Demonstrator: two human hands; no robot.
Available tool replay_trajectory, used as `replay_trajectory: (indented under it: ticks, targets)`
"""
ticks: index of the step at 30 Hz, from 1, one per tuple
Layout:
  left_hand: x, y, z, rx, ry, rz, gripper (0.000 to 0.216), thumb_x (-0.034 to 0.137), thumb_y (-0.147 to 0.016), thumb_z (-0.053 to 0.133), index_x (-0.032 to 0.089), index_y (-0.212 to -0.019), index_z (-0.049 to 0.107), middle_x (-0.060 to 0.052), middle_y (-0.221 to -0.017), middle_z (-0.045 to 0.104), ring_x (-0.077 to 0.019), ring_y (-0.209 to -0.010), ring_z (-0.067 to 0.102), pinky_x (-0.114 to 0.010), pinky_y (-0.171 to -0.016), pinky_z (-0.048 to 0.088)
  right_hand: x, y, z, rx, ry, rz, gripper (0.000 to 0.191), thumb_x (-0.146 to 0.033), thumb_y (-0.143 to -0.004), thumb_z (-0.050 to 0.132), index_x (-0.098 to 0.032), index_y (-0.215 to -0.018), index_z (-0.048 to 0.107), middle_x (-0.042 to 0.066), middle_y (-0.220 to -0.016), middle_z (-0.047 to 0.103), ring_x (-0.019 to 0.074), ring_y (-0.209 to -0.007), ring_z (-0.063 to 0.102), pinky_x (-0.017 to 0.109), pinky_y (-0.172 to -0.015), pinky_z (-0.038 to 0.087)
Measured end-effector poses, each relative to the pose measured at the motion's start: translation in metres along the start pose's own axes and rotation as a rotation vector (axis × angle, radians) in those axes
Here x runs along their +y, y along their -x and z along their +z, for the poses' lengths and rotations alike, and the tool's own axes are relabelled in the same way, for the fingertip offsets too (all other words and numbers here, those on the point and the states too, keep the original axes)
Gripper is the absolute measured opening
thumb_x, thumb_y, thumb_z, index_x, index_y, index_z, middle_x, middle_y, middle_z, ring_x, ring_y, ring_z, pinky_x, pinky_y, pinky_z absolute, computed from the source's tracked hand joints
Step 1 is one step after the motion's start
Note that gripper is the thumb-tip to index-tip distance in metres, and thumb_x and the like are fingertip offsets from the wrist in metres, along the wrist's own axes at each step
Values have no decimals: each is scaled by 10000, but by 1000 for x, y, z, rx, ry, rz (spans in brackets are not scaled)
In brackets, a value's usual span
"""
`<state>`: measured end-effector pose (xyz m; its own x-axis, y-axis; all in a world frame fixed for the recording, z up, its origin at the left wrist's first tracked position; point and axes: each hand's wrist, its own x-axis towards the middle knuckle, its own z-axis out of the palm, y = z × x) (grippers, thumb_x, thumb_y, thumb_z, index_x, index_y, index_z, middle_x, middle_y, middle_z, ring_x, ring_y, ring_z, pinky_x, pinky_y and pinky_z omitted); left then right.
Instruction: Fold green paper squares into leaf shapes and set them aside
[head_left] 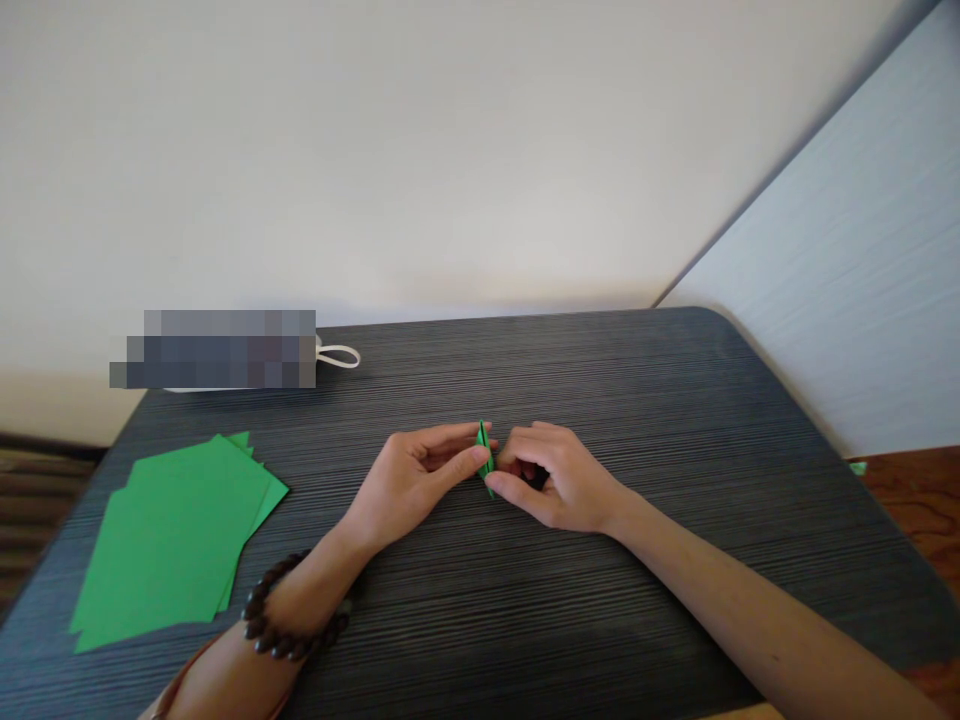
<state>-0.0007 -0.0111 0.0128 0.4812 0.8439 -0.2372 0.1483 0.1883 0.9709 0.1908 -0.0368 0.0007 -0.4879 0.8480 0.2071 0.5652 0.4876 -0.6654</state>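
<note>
A small folded piece of green paper (485,462) stands nearly on edge between my two hands, above the middle of the dark table (600,620). My left hand (409,478) pinches it from the left, thumb on the near side and fingers behind. At its right side, the thumb of my right hand (559,475) touches the paper's lower part. The other right fingers are curled, and their tips are partly hidden behind the thumb and paper. A dark bead bracelet circles my left wrist.
Several green paper sheets (172,540) lie in an uneven stack on the table's left. At the back left is a blurred-out object (225,350) with a pale loop (341,356). A white wall (480,150) rises behind the table. A green scrap (859,468) lies beyond the right edge.
</note>
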Motion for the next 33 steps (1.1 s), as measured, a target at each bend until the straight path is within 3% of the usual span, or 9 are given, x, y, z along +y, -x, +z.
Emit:
replay_trajectory:
  ticks: [21,26,33]
  targets:
    - [-3,1,-1,-40,17,39,342,278,-803,629,192,-1133,625,-24,-1080,688,-191,-1017,636,-295,-924,500,1,-1,-2,-54,21,10,308,-346,-915,434,-171,-672,507,-29,-612,518,100,-584,469,256,-649,336]
    - [-6,0,1,38,-27,53,342,282,-781,645,166,-1103,645,-36,-1069,693,-208,-998,644,-308,-901,519,-2,0,2,23,158,26,209,-248,-874,451,-169,-699,533,-13,-634,530,109,-579,460,248,-617,331]
    - [-6,0,4,113,-160,53,365,294,-755,663,159,-1094,656,-38,-1003,716,-207,-932,669,-307,-868,540,-7,1,7,152,335,218,135,-277,-837,496,-176,-762,546,-19,-616,580,113,-538,504,242,-581,325]
